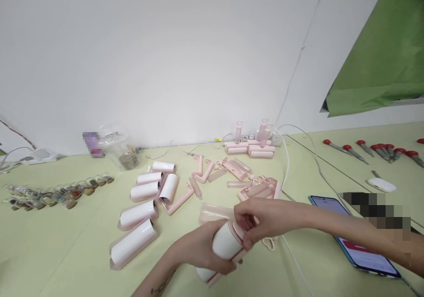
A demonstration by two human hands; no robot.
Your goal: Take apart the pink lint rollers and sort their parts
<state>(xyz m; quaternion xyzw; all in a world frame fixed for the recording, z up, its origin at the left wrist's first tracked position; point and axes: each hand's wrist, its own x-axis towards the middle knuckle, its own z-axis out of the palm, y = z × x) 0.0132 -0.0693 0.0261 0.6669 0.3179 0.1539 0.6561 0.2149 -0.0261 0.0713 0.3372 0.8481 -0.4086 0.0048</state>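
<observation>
My left hand [202, 246] is wrapped round a white roller with pink end parts [228, 240], held tilted near the front of the table. My right hand [253, 222] pinches at the pink end of the same roller; its fingertips touch the rim, and the exact piece between them is hidden. Below my left hand, the white lower end of another roller or part [207, 274] shows. Just behind the hands lies a clear pinkish case [215, 212]. A small pink clip [268, 244] rests under my right wrist.
Several white rollers [134, 244] lie to the left, pink handles [180, 201] and clear tubes mid-table. Small glass domes [88, 187] and a plastic tub [127, 155] sit further left. On the right are a phone [364, 253], cables and red-capped tools [351, 149].
</observation>
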